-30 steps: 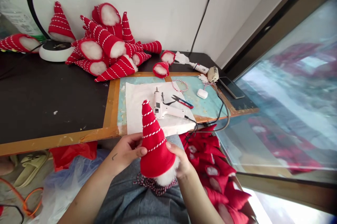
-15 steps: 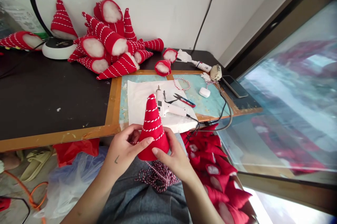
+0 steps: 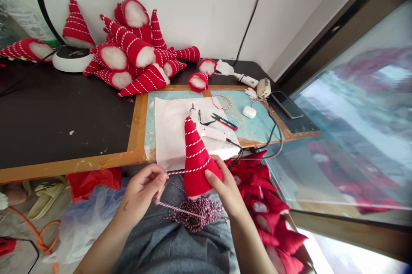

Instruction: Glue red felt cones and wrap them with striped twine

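Note:
My right hand grips a stuffed red cone hat by its lower right side, tip up. Red-and-white twisted cord winds round the hat in a spiral from the tip. My left hand, to the left of the hat, pinches that cord and holds a stretch of it taut. From the left hand the cord runs down to a loose tangled heap on my lap. Behind the hat, a white glue gun lies on a white sheet, partly hidden. Thread snips lie beside it.
Several cord-wrapped red cones are piled at the back left of the table. A cord ring, a white case, a bottle and a phone lie to the right. A box below right holds red cones.
My left hand has let go of the hat and moved left, drawing the cord out straight. The hat has shifted slightly right, still in my right hand.

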Demonstrator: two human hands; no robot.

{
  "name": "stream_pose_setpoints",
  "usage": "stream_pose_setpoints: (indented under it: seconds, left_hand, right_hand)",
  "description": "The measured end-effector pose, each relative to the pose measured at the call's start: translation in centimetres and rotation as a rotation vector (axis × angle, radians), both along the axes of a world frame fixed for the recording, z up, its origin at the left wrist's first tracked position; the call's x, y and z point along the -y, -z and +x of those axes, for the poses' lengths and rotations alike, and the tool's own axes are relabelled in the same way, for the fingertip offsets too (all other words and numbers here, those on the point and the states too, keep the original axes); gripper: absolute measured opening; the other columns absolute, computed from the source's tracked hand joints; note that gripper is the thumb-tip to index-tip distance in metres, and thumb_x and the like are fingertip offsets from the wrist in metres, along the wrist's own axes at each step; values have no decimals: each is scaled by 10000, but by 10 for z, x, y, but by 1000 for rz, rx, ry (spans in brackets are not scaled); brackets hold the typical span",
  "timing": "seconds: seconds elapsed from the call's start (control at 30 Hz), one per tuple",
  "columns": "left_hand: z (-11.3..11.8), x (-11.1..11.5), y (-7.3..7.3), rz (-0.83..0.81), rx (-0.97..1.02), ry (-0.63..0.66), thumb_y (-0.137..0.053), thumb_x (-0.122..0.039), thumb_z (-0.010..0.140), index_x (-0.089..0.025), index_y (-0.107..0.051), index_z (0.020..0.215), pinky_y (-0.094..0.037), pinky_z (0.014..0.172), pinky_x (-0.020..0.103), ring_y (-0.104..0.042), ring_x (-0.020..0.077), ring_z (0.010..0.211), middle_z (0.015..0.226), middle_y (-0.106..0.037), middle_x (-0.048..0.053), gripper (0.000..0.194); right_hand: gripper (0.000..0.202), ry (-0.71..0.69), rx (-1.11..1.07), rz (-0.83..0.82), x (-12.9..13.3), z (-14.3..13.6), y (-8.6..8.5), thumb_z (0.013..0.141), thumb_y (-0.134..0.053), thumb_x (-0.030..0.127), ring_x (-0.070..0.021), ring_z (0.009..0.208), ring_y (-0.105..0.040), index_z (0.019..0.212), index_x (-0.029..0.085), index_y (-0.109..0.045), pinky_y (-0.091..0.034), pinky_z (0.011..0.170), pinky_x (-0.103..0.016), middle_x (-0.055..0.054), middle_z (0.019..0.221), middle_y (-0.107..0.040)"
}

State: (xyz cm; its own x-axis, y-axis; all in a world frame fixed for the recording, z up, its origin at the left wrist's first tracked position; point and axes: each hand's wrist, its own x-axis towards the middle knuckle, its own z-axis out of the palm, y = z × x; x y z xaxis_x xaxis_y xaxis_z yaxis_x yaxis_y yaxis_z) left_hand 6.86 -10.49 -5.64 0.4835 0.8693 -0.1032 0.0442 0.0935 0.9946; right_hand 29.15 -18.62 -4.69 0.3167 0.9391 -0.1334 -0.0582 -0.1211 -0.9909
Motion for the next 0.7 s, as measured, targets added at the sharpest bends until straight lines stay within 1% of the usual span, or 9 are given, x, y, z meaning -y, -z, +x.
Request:
stream_pose_setpoints:
  seconds: [0.03,0.1,0.17,0.2,0.27,0.37,0.47,0.57,0.7]
  left_hand:
    - [-2,5,-5,80,-36,-88,-622,-486,1010,-206,-627,878,-372,478,203,-452,97,469,551,-508,-65,309]
    - [-5,13,-19,334,-135,-199,-669,-360,994,-222,-675,911,-414,515,197,-518,95,526,647,-608,-48,161]
    - [-5,18,-34,609,-194,-212,-705,-237,962,-240,-702,913,-460,596,184,-599,96,640,779,-689,-36,50]
    - [-4,20,-40,707,-201,-199,-707,-188,952,-248,-705,918,-471,622,178,-621,96,680,816,-701,-38,69]
    - [-2,21,-46,791,-193,-156,-695,-130,946,-258,-704,945,-474,626,171,-633,93,702,827,-692,-44,128]
    - [2,21,-42,729,-185,-147,-697,-148,950,-261,-718,970,-470,614,171,-629,96,715,861,-687,-35,117]
    - [5,19,-32,537,-165,-174,-720,-269,957,-253,-739,948,-478,648,182,-623,111,742,880,-692,-18,27]
    - [11,14,-24,248,-111,-149,-742,-443,938,-226,-741,930,-473,660,206,-604,131,735,840,-680,1,217]
    - [23,7,-20,-30,-3,-32,-795,-603,845,-196,-750,997,-443,663,235,-551,146,729,801,-634,15,437]
  right_hand:
    - [424,16,83,-12,1,1,-1,860,-747,560,-225,905,-649,1156,272,-655,-493,845,-341,-24,1031,-734]
    - [421,37,177,-24,1,2,-2,865,-740,548,-229,925,-646,1163,267,-643,-479,869,-349,-27,1054,-735]
    - [420,44,166,-15,1,0,-2,876,-719,565,-231,927,-643,1152,259,-643,-477,863,-348,-32,1051,-733]
    - [422,45,136,-8,1,-1,-3,879,-712,578,-231,926,-641,1146,257,-646,-478,859,-345,-33,1046,-731]
    - [423,60,53,10,1,-4,-3,872,-719,594,-231,920,-638,1121,258,-661,-479,850,-337,-31,1033,-728]
    - [381,95,-150,50,0,-8,-2,852,-752,573,-229,917,-647,1070,266,-695,-487,839,-320,-22,1026,-734]
    - [360,96,-408,85,1,-11,-2,838,-774,534,-237,924,-683,1075,267,-728,-516,846,-327,-27,1052,-763]
    - [428,42,-627,91,0,-15,-4,787,-808,541,-262,918,-728,1099,252,-757,-556,858,-360,-43,1042,-797]
    - [413,-57,-802,70,-4,-19,-9,690,-867,572,-286,825,-762,910,231,-789,-592,866,-400,-36,801,-800]
